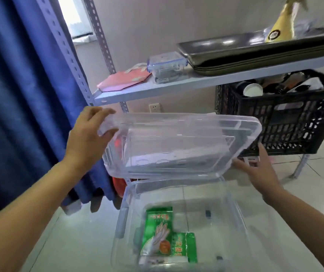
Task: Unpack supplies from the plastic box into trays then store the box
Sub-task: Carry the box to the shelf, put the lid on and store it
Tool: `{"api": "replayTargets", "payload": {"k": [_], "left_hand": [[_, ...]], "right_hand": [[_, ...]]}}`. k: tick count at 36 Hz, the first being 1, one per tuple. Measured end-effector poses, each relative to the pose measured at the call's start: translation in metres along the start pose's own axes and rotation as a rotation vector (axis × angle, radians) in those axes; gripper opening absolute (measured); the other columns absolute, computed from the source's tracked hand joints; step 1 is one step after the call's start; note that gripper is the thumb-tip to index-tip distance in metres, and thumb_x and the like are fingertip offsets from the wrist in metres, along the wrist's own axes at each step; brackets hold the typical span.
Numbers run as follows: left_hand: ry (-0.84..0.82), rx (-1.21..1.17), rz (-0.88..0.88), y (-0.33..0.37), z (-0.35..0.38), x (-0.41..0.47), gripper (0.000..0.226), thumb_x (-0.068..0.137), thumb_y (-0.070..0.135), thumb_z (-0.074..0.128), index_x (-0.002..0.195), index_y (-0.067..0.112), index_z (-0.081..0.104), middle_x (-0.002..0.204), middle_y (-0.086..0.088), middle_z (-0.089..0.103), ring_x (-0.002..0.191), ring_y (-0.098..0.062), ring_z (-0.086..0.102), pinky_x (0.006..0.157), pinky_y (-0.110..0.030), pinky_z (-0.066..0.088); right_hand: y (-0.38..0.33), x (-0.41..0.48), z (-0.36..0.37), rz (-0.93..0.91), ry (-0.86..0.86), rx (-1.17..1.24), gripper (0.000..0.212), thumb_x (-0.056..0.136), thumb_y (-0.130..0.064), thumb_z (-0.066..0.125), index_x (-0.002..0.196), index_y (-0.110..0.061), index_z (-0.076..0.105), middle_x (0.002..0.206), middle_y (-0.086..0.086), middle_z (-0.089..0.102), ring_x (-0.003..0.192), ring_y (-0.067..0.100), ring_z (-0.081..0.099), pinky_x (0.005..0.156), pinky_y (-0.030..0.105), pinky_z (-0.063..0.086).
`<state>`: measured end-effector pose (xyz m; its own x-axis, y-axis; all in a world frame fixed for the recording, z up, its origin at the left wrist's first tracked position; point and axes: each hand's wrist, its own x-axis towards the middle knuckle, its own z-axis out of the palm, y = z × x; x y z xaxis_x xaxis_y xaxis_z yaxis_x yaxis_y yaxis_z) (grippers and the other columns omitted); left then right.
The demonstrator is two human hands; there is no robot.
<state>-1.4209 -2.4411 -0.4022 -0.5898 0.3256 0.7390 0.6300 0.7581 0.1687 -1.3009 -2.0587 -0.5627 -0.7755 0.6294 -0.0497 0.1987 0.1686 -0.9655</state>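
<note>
- One blue curtain [20, 95], filling the left side from top to bottom.
- One metal shelf unit [157, 89] against the wall, a pale board on perforated posts.
- One black slatted crate [275, 122] under the board at the right, holding one white paper cup [252, 90] among dark items too blurred to count.
- One stack of metal trays [255, 55] on the board at the right, number in the stack unclear, with one yellow bag [282, 24] on top.
- One clear plastic box [122, 222], open, standing on a pale surface low in the centre, directly below the lid.
- One clear lid [177, 144], held tilted in the air between two hands.
- Left hand [90, 134] gripping the lid's far left corner, fingers curled over the rim.
- Right hand [259, 169] at the lid's near right corner, fingers straight and spread, thumb touching the rim.
- One pink paper bag [124, 80] and one small clear container [167, 67] with blue clips, side by side on the board's left end.
- One green glove packet [161, 238] flat on the box bottom; possibly a second overlapping it, not certain.
</note>
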Motion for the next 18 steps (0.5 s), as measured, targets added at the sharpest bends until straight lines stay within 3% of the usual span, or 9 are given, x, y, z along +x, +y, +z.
{"api": "replayTargets", "payload": {"k": [2,3,5,7,8,9,11,15,18], "left_hand": [[-0.013,-0.118,-0.044,-0.003,-0.014,0.009,0.046,0.080,0.014,0.080,0.124,0.017,0.066,0.114,-0.003,0.057,0.096,0.000,0.058,0.087,-0.023,0.049],[-0.035,-0.150,-0.079,-0.006,-0.017,0.012,0.046,0.081,0.015,0.080,0.124,0.019,0.066,0.112,0.001,0.058,0.091,0.013,0.054,0.085,-0.010,0.043],[-0.101,-0.179,-0.198,-0.020,-0.017,0.009,0.043,0.081,0.019,0.079,0.122,0.024,0.067,0.105,0.007,0.061,0.081,0.018,0.052,0.081,-0.007,0.041],[-0.198,-0.200,-0.372,-0.042,-0.009,-0.004,0.040,0.081,0.024,0.080,0.119,0.030,0.069,0.097,0.006,0.065,0.078,0.004,0.060,0.083,-0.027,0.050],[-0.250,-0.225,-0.458,-0.053,-0.002,-0.013,0.039,0.081,0.025,0.080,0.118,0.031,0.069,0.098,0.002,0.068,0.087,-0.010,0.067,0.087,-0.036,0.054],[-0.296,-0.253,-0.534,-0.063,0.005,-0.023,0.039,0.081,0.025,0.080,0.117,0.031,0.070,0.103,-0.002,0.070,0.098,-0.024,0.068,0.089,-0.045,0.056],[-0.361,-0.300,-0.637,-0.081,0.020,-0.046,0.038,0.080,0.023,0.081,0.116,0.030,0.070,0.112,-0.008,0.071,0.108,-0.035,0.066,0.090,-0.053,0.056],[-0.451,-0.329,-0.743,-0.106,0.058,-0.085,0.037,0.079,0.018,0.081,0.114,0.028,0.071,0.114,-0.009,0.071,0.096,-0.026,0.068,0.085,-0.049,0.059],[-0.464,-0.316,-0.707,-0.119,0.093,-0.105,0.034,0.080,0.018,0.080,0.113,0.023,0.072,0.102,0.002,0.073,0.079,-0.006,0.065,0.074,-0.028,0.058]], "right_hand": [[-0.006,0.005,-0.002,-0.035,-0.011,0.128,0.060,0.086,-0.034,0.073,0.136,-0.044,0.043,0.129,-0.008,0.060,0.118,0.026,0.058,0.088,0.042,0.052],[-0.004,0.005,-0.003,-0.036,-0.017,0.164,0.041,0.088,-0.028,0.070,0.123,-0.042,0.054,0.115,-0.006,0.066,0.107,0.027,0.064,0.076,0.038,0.054],[0.004,-0.002,-0.003,0.011,-0.048,0.188,0.021,0.090,-0.021,0.068,0.098,-0.040,0.067,0.097,0.001,0.072,0.090,0.026,0.069,0.061,0.032,0.052],[0.022,-0.016,0.000,0.076,-0.093,0.177,0.022,0.089,-0.017,0.068,0.088,-0.039,0.071,0.091,0.002,0.074,0.079,0.023,0.067,0.065,0.034,0.053],[0.032,-0.024,0.002,0.099,-0.105,0.174,0.020,0.089,-0.017,0.068,0.090,-0.037,0.071,0.092,0.004,0.073,0.077,0.023,0.065,0.069,0.036,0.053],[0.040,-0.030,0.003,0.118,-0.114,0.175,0.017,0.089,-0.017,0.069,0.094,-0.034,0.072,0.094,0.008,0.073,0.078,0.024,0.063,0.072,0.040,0.053],[0.050,-0.035,0.005,0.145,-0.124,0.166,0.022,0.088,-0.017,0.070,0.109,-0.026,0.072,0.098,0.014,0.072,0.081,0.029,0.062,0.077,0.048,0.055],[0.063,-0.026,0.010,0.211,-0.123,0.084,0.033,0.086,-0.013,0.071,0.119,-0.014,0.068,0.102,0.022,0.070,0.083,0.034,0.063,0.080,0.052,0.055],[0.076,-0.014,0.020,0.235,-0.094,-0.004,0.037,0.083,-0.012,0.075,0.119,-0.013,0.067,0.101,0.021,0.071,0.079,0.032,0.063,0.076,0.050,0.056]]}}
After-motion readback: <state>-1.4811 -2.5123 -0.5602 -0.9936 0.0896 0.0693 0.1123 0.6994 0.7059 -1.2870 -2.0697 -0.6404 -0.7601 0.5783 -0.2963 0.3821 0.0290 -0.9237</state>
